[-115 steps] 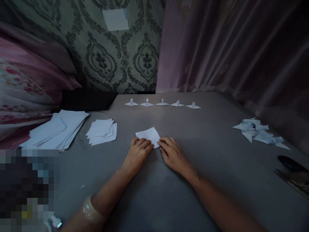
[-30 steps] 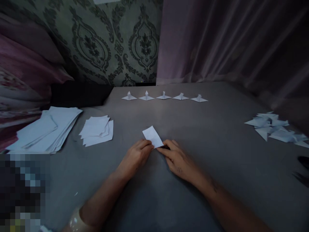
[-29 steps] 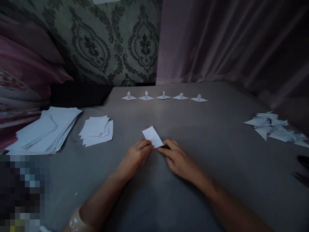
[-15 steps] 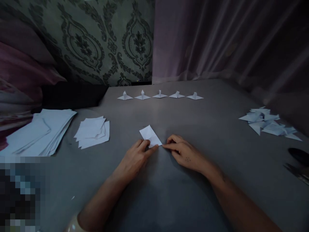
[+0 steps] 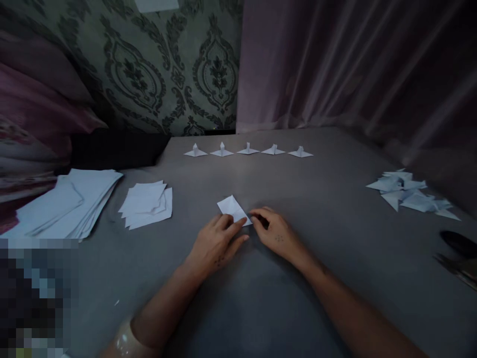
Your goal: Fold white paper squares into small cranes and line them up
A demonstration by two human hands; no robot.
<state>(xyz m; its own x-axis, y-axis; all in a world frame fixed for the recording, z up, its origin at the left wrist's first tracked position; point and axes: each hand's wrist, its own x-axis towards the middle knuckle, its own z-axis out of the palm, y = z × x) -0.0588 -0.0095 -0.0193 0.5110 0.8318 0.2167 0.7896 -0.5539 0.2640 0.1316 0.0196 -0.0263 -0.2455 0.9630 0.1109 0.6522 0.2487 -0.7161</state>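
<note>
"head view: where's the folded paper (image 5: pixel 231 204)?"

"on the grey table (image 5: pixel 320 189), under the spread fingers of the left hand (image 5: pixel 215 241), pressing without clasping. the right hand (image 5: pixel 278 233) is at its right corner; whether it pinches, i can't tell."

"and its feel?"

"likely light, crisp, easily creased; best held by the edges."

Tabletop (image 5: pixel 238 176) lies open beyond the folded paper (image 5: pixel 227 205) (five paper figures (image 5: pixel 248 150) obstruct the back).

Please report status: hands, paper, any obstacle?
Left hand on the folded white paper, partly covering it. Right hand at the paper's right corner, contact unclear. No obstacle seen at the paper; five origami figures farther back.
</note>
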